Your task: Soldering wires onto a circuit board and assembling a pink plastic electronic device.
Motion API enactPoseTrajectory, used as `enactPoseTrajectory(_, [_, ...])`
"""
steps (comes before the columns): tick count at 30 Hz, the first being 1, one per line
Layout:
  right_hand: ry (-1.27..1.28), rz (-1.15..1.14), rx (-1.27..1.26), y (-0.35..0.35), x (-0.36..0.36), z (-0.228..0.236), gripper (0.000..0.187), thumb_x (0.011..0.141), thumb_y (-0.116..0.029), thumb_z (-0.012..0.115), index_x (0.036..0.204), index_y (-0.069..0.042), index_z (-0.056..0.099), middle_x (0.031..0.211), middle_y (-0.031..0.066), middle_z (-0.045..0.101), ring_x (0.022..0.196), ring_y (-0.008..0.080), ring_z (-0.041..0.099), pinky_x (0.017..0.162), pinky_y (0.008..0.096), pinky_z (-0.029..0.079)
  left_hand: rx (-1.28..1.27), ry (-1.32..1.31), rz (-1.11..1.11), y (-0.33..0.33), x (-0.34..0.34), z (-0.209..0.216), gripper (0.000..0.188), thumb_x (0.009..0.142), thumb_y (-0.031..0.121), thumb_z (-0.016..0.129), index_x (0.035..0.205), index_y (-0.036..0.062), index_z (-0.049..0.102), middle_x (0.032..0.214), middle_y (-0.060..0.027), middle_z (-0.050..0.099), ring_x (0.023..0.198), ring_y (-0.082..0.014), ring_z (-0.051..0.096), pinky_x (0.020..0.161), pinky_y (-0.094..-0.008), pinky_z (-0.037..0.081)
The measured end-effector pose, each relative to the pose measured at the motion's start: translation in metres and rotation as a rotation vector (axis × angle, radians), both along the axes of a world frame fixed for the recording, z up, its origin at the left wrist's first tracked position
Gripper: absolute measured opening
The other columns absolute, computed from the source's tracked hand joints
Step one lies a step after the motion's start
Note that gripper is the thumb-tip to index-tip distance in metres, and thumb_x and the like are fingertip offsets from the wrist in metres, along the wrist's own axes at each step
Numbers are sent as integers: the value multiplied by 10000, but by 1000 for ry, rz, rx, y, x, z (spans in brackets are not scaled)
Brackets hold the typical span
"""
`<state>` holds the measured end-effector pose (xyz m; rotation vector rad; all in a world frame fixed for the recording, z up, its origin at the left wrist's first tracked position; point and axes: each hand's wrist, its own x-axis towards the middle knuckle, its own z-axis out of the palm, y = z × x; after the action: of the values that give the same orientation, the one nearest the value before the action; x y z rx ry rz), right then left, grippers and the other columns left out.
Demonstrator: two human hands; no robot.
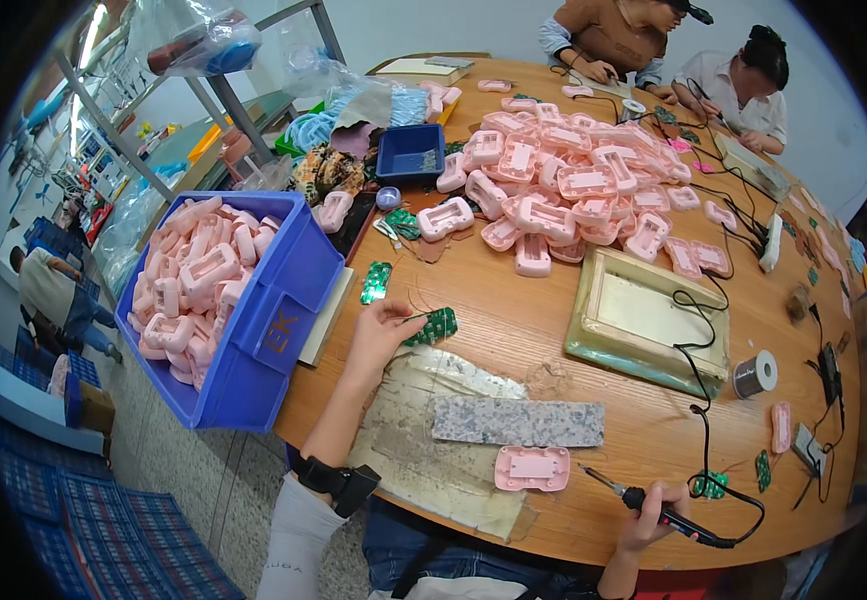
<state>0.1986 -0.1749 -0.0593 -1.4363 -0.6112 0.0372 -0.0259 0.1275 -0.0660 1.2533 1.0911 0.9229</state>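
Note:
My left hand (388,328) pinches a small green circuit board (434,326) above the worn mat, with thin wires near its fingers. A second green circuit board (376,283) lies just beyond that hand. At the near right, my right hand (650,515) grips a soldering iron (676,518) whose tip points left, toward a pink plastic shell (533,468). The shell lies with its hollow side up on the mat's edge, apart from the iron. Behind it sits a flat speckled stone slab (519,422) on the mat (404,440).
A blue crate (284,300) full of pink shells stands at the left. Pink shells (584,180) are heaped mid-table. A shallow wooden tray (594,345), a solder spool (755,375) and the iron's black cord (699,400) occupy the right. Two people work at the far side.

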Motion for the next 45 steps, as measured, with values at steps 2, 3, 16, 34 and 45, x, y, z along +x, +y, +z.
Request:
enactPoseTrajectory(2, [9, 0, 4, 1, -1, 1, 240, 744, -70, 505, 580, -65, 329, 474, 15, 345, 442, 87, 315, 450, 237, 239, 11, 18, -31, -3, -3, 0, 213, 723, -19, 635, 899, -14, 516, 834, -64, 573, 812, -120, 560, 717, -216, 455])
enactPoseTrajectory(3, [18, 5, 6, 1, -1, 2, 239, 743, -69, 505, 581, -64, 329, 476, 17, 347, 442, 89, 315, 450, 238, 241, 20, 36, -63, -3, -4, 0, 184, 739, -19, 620, 899, -25, 531, 862, -70, 584, 824, -123, 565, 739, -221, 456])
enactPoseTrajectory(16, [25, 23, -16, -1, 1, -5, 238, 740, -62, 507, 583, -63, 328, 491, 13, 340, 448, 88, 313, 453, 240, 242, 91, 113, -206, -11, -11, -1, 308, 843, 25, 492, 1148, -12, 518, 1001, -59, 596, 861, -79, 534, 764, -199, 423])
enactPoseTrajectory(34, [-38, 7, -24, 4, -1, -5, 210, 712, -42, 564, 603, -56, 384, 501, 51, 450, 450, 122, 403, 458, 252, 314, 308, -34, -41, -13, 6, 18, 162, 869, 41, 462, 960, -61, 549, 792, -88, 609, 718, -103, 580, 656, -212, 459])
enactPoseTrajectory(45, [-73, 40, -1, 2, 2, -2, 202, 735, -37, 521, 637, -67, 348, 546, 14, 392, 490, 78, 362, 475, 210, 302, 329, 17, 89, -12, 2, 19, 339, 849, 8, 465, 1182, 15, 408, 665, -42, 550, 625, -78, 515, 615, -210, 417])
